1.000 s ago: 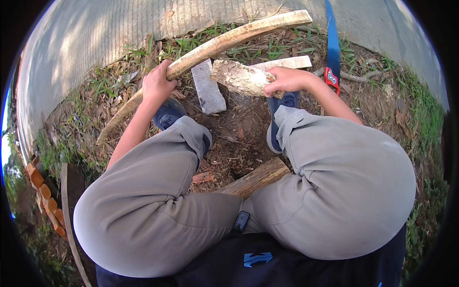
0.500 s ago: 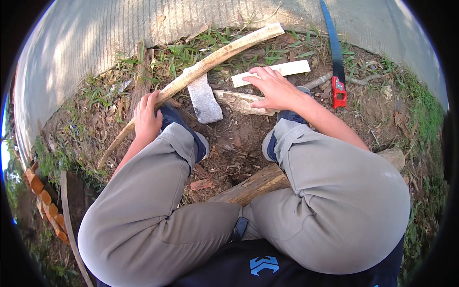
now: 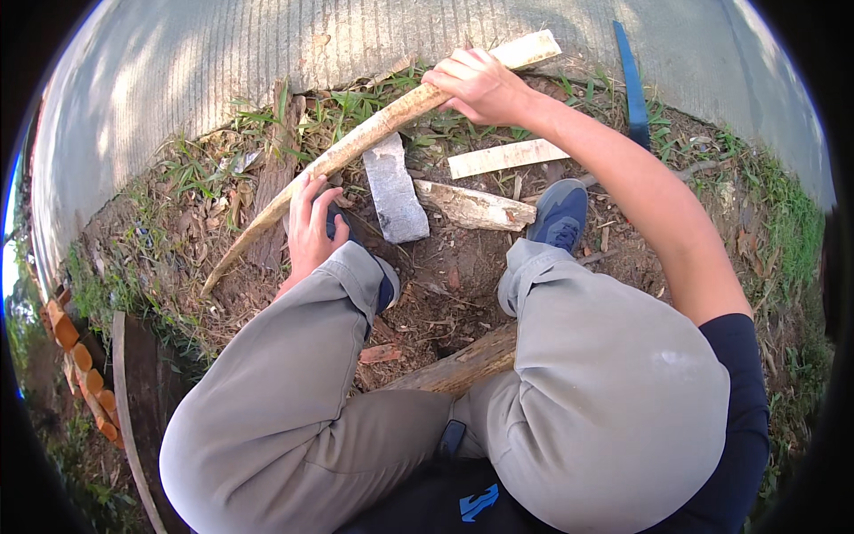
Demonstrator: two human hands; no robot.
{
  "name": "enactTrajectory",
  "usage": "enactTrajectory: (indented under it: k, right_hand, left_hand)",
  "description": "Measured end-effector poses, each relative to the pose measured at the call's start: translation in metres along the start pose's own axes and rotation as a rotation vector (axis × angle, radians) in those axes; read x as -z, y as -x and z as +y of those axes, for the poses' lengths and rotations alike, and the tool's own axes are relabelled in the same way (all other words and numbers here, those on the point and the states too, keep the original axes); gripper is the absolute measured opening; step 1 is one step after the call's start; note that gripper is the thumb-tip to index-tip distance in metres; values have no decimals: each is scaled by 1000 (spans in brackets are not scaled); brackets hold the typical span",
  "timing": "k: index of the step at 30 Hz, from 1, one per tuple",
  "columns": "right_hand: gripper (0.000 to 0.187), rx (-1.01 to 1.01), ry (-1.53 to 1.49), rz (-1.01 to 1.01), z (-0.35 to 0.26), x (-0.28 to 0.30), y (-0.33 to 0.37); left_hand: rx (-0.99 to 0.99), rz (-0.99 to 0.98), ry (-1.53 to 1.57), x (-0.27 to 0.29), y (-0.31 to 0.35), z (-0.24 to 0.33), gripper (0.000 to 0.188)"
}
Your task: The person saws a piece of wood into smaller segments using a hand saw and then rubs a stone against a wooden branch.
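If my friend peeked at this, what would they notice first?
Probably the long curved stick slanting across the upper middle, with the right hand gripping it near its pale end and the left hand at its lower part. Next, perhaps, the bright blue blade at upper right, disappearing behind the right forearm.

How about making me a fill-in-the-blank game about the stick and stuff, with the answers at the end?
1. The hand gripping the curved stick near its top end is the ____ one.
2. The long blade is coloured ____.
3. The gray block lies to the ____ of the rough wood chunk.
4. The number of shoes showing is ____.

Answers: right; blue; left; two.
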State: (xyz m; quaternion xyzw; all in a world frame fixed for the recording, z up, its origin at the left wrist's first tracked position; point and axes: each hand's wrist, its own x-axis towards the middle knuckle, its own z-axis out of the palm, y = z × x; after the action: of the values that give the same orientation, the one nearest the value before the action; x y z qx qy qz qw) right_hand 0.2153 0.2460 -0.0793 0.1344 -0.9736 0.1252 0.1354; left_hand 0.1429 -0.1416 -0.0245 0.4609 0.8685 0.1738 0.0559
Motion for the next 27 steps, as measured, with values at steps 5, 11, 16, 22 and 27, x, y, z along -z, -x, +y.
enactTrajectory:
  k: [5, 11, 16, 22, 27]
  right_hand:
    - [48, -112, 62, -56, 51, -4, -36]
    - [45, -348, 158, 325, -5, -31, -21]
    - [47, -298, -321, -232, -117, -3, 69]
    - [88, -365, -240, -438, -141, -11, 131]
    - [92, -417, -291, -387, -145, -15, 132]
  left_hand:
    - [166, -248, 417, -10, 6, -9, 32]
    - [204, -382, 460, -24, -8, -8, 29]
    - [1, -220, 343, -39, -47, 2, 43]
    - [223, -137, 148, -81, -78, 18, 90]
    - [240, -123, 12, -96, -73, 32, 106]
